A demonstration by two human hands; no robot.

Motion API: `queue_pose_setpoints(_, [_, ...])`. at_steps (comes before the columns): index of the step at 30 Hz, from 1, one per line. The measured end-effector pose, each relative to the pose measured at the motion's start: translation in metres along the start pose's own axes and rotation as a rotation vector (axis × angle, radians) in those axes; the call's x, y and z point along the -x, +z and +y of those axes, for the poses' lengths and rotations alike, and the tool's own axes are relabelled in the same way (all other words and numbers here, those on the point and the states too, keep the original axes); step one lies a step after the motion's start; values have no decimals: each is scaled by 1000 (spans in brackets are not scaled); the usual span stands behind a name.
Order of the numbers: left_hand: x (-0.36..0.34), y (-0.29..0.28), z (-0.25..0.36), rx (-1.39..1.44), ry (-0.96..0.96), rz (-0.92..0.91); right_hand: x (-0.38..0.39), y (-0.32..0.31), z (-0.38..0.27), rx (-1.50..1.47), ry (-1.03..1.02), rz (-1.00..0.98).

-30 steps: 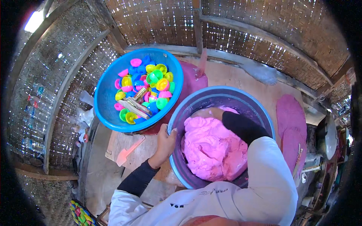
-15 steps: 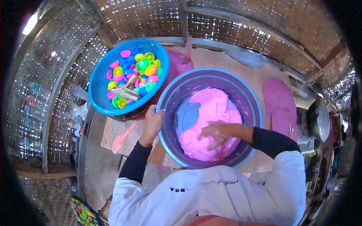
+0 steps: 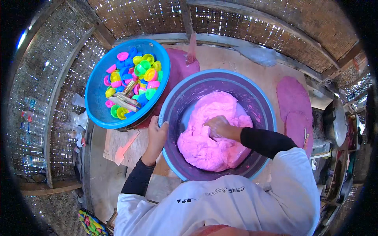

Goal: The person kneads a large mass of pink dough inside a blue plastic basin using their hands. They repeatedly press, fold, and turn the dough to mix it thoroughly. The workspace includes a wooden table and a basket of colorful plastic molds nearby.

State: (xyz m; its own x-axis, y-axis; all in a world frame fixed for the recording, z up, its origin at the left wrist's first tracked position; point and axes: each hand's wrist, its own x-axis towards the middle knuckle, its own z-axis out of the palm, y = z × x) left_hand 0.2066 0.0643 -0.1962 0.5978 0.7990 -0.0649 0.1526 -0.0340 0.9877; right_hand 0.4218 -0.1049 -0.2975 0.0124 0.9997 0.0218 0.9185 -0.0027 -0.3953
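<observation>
A large purple basin (image 3: 175, 104) with a blue rim stands before me, holding a thick mass of pink dough (image 3: 206, 153). At the basin's left side my left hand (image 3: 156, 137) is closed on the rim, thumb uppermost. Inside, my right hand (image 3: 219, 127) presses into the upper middle of the dough with its fingers curled. The fingertips are partly sunk in the pink mass and cannot be seen fully. A stretch of the basin's floor shows beside the dough at the upper left.
At the back left sits a blue tub (image 3: 93, 112) of coloured plastic half-shells and pale sticks. A pink spatula (image 3: 125, 149) lies on the board left of my forearm. Flat purple pieces (image 3: 292, 100) lie to the right. A woven wall (image 3: 252, 33) closes off the back.
My right hand has gone from open, spread fingers over the dough to curled fingers pushed into it, slightly farther back. The dough has shifted left over the bare floor. My left hand keeps the rim.
</observation>
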Motion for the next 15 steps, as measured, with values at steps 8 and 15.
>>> queue_pose_setpoints(8, [39, 6, -14, 13, -29, 156, -82, 19, 15, 113, -54, -149])
queue_pose_setpoints(15, [103, 21, -22, 80, 50, 58, -24, -2, 38, -209, -402, -222])
